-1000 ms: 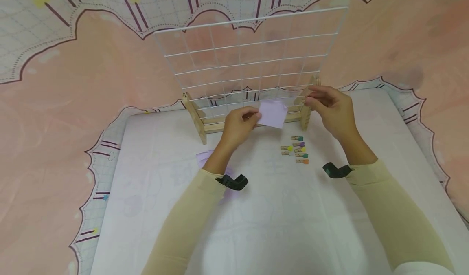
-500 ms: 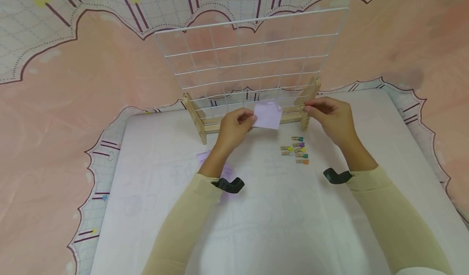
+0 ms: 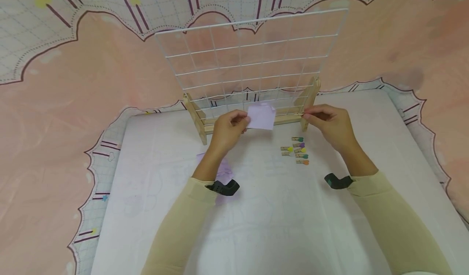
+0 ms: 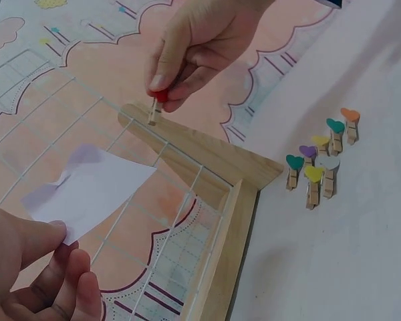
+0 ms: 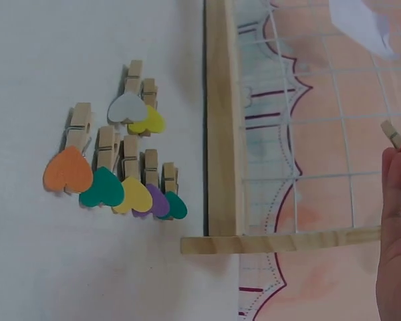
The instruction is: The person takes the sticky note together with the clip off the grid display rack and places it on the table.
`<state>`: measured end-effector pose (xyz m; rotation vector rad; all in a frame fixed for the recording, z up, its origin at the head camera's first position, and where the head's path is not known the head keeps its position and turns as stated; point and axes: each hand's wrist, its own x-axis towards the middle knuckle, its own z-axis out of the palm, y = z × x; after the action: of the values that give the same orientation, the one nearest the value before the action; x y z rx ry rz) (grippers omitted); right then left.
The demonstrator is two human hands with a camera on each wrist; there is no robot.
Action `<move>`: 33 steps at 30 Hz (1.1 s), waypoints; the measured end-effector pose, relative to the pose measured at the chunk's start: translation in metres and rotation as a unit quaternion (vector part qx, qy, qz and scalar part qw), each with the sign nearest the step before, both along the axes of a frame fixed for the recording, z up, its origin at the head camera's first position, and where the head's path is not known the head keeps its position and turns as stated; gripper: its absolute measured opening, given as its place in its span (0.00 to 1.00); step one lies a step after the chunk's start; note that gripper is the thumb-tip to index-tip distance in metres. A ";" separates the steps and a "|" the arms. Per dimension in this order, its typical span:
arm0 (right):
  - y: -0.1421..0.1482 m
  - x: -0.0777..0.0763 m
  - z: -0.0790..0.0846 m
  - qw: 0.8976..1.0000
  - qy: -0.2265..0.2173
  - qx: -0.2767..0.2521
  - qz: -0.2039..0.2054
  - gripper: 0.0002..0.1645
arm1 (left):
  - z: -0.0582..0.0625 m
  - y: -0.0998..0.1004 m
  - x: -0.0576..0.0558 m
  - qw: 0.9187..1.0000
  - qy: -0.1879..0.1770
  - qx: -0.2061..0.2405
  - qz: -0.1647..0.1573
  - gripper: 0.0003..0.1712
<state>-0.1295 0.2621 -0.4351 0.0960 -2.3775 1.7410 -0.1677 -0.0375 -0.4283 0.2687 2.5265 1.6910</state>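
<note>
A small pale purple paper sheet [image 3: 261, 116] is pinched at its left edge between the thumb and fingers of my left hand [image 3: 228, 131], in front of the wire grid. My right hand [image 3: 331, 125] pinches a small wooden clothespin [image 4: 154, 112] with a red piece on it, near the stand's right foot; fingers cover part of the red. The white wire grid [image 3: 239, 57] stands upright in a wooden base [image 4: 237, 234]. Several clothespins with coloured hearts lie on the table below, among them an orange one [image 5: 68, 168] and a grey one [image 5: 127, 108].
More purple sheets [image 3: 224, 170] lie on the white tabletop [image 3: 278, 218], partly under my left forearm. The stand's right wooden foot [image 3: 310, 95] rises beside my right hand. A patterned pink cloth [image 3: 47, 144] surrounds the table.
My left hand has moved left and slightly down with the paper sheet. My right hand has come lower, still pinching the clothespin. The clothespins on the table stay where they were.
</note>
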 end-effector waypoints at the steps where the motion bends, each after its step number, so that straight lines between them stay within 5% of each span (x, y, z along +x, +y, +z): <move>1: 0.000 0.001 0.000 1.000 -0.003 0.000 0.000 0.11 | 0.000 -0.001 0.000 1.000 -0.001 0.000 0.002 0.11; 16: 0.000 0.009 -0.011 0.998 -0.046 0.026 -0.020 0.13 | -0.003 -0.017 0.005 0.999 -0.016 0.020 0.025 0.11; 33: 0.001 0.016 -0.021 0.998 -0.064 -0.005 -0.005 0.14 | -0.009 -0.036 0.010 0.999 -0.017 0.025 0.030 0.11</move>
<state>-0.1132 0.2631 -0.4556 -0.0294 -2.4522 1.8050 -0.1581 -0.0736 -0.4373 0.1681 2.4954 1.7653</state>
